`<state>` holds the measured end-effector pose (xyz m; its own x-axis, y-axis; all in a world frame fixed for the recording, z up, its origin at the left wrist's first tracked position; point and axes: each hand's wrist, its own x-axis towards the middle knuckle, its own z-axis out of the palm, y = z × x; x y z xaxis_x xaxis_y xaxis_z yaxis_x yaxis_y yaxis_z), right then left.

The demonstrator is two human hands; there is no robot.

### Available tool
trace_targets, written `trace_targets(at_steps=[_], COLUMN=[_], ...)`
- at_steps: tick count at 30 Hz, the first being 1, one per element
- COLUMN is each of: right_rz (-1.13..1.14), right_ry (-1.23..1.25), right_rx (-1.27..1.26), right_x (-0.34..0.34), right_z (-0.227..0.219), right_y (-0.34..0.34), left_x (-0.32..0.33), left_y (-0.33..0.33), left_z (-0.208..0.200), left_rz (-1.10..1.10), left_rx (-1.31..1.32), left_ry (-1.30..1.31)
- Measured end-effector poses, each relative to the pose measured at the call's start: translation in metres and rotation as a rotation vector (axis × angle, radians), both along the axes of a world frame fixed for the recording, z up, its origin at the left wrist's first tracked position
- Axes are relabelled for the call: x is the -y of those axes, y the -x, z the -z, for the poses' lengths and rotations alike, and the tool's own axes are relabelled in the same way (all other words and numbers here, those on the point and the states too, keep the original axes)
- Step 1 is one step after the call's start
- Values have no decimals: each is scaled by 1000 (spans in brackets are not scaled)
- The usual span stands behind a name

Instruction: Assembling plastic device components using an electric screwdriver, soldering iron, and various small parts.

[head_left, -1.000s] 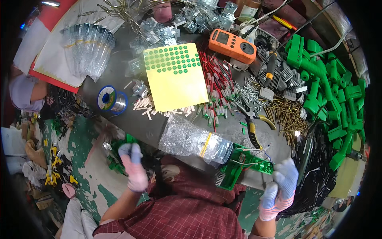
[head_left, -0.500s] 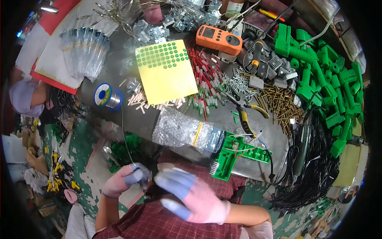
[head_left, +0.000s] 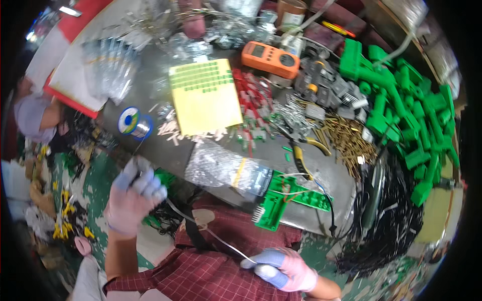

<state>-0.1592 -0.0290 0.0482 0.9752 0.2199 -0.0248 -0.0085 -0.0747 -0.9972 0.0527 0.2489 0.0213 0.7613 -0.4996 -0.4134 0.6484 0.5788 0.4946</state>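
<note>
A thin silvery solder wire (head_left: 218, 235) stretches across my lap between my two gloved hands. My left hand (head_left: 131, 198) is closed round it, raised near the table's front left edge. Lower right, my right hand (head_left: 283, 270) pinches the wire between thumb and fingers. Just beyond my left hand, the solder spool (head_left: 134, 123) stands on the table, with wire running from it toward that hand. On the table's front edge lies an opened green plastic housing (head_left: 273, 208) with several wires, beside a bubble-wrap bundle (head_left: 213, 165) held by a yellow band.
Behind lie a yellow sheet with green dots (head_left: 208, 108), an orange multimeter (head_left: 270, 60), pliers (head_left: 301, 158) and brass screws (head_left: 346, 143). Green plastic housings (head_left: 401, 110) are heaped at right, above black cables (head_left: 391, 215). Another person's arm (head_left: 47, 115) shows at far left.
My hands have moved apart: the left up and leftward toward the spool, the right down and rightward. The wire now spans between them. The view has shifted slightly.
</note>
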Motion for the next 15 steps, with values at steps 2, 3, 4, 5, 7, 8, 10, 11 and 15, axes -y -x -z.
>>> trace_targets(at_steps=[2,3,4,5,7,8,10,11,15], right_rz=[24,117,277,308,319,302,242,147,9], right_ry=[-47,-114,-262,-262,-266,-335,-457,-492,-464], right_rx=[-165,-351,-369,-392,-409,-447,-483,-446,-426], right_x=[9,7,1,0,-4,-10,-23,-27,-22], right_z=[-4,-6,1,4,5,3,0,6,22], right_y=[7,14,19,15,4,-7,-25,-26,-22], left_x=[6,13,21,42,61,56,23,-8,-68], left_y=[-48,-69,-95,-111,-160,-187,-223,-237,-205], left_z=[-5,-9,-11,-30,-33,-30,-16,-14,-41], left_rz=[226,241,308,229,277,282,295,290,373], left_rx=[105,112,201,112,97,-16,571,1155,2572], left_ry=[45,9,42,-213,-243,-31,-487,-945,-2351])
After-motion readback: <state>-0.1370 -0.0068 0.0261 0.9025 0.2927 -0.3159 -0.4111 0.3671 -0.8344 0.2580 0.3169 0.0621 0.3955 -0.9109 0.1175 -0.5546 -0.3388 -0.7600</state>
